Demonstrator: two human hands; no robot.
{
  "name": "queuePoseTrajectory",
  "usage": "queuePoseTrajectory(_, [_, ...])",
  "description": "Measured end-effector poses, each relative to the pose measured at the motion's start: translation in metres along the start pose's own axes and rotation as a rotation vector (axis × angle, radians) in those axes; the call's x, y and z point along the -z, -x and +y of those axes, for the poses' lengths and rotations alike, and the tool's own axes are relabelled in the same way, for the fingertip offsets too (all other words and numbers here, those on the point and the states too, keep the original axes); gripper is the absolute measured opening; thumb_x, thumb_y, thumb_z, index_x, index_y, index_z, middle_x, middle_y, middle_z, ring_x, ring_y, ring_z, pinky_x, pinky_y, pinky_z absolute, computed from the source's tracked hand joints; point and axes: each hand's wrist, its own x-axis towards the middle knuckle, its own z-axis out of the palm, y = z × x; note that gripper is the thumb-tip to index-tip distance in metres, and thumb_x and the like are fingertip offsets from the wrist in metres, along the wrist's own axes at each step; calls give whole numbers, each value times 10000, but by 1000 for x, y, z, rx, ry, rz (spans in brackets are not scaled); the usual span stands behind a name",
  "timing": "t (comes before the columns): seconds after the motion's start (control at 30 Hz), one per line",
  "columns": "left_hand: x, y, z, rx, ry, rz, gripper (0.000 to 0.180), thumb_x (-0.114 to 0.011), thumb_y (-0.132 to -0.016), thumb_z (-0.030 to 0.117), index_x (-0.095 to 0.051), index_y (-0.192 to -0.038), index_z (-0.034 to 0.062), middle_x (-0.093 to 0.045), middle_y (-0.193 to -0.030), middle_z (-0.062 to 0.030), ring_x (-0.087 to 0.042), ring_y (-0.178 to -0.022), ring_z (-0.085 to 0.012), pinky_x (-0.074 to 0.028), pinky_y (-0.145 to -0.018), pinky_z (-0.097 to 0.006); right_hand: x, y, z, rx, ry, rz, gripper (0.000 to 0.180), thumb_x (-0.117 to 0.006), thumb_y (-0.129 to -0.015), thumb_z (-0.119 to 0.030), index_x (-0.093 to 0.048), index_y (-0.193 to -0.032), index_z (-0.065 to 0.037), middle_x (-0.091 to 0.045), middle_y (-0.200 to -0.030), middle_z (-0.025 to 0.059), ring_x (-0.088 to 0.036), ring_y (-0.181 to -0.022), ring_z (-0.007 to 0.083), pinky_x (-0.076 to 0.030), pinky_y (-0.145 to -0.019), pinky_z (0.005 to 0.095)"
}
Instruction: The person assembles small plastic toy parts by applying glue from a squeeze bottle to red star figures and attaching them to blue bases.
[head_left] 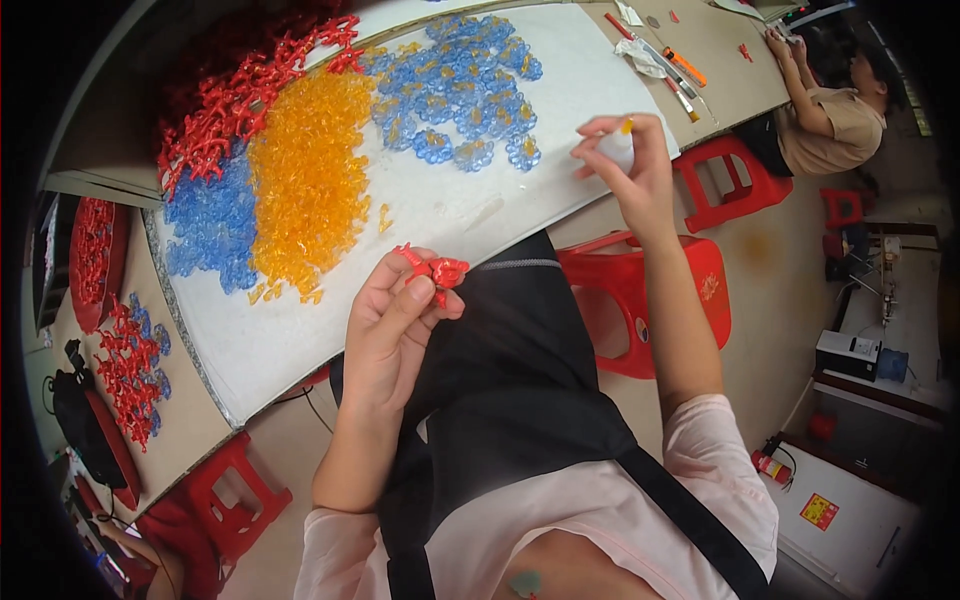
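Note:
My left hand pinches a small red plastic figure between thumb and fingers, just off the table's near edge. Farther right, my right hand is raised over the edge, its fingers curled round a small white bottle with a yellow tip. The two hands are well apart. On the white tabletop ahead lie a heap of clear orange pieces, a heap of clear blue pieces and a pile of red figures. Blue flower-like pieces with orange parts are spread to their right.
A red stool stands by my right side. Beyond it, another person sits at the table. An orange marker-like tube lies at the far right. On the left side table are more red figures and a red tray.

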Motion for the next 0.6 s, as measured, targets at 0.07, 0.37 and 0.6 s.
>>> queuePoseTrajectory(0.07, [1, -1, 0, -12, -6, 7, 202, -529, -831, 104, -496, -1014, 23, -593, -909, -113, -577, -724, -151, -467, -698, -269, 14, -33, 18, 155, 478, -115, 272, -586, -717, 46, -558, -978, -27, -550, -953, 86, -565, -859, 183, -473, -718, 294])
queuePoseTrajectory(0.37, [1, -6, 2, -31, -36, 59, 199, -533, -825, 92, -497, -1011, 29, -596, -911, -117, -579, -725, -158, -467, -698, -273, 4, -95, 39, 400, 1117, -175, 306, -665, -648, -64, -604, -944, -114, -590, -901, 50, -574, -791, 234, -465, -704, 295])
queuePoseTrajectory(0.6, [-3, -7, 0, -7, -26, 27, 191, -532, -824, 86, -499, -1004, 30, -594, -912, -114, -576, -727, -156, -462, -697, -264, 29, -61, 20, 408, 1049, -164, 303, -654, -664, -59, -601, -959, -110, -614, -850, 63, -585, -732, 192, -469, -656, 280])
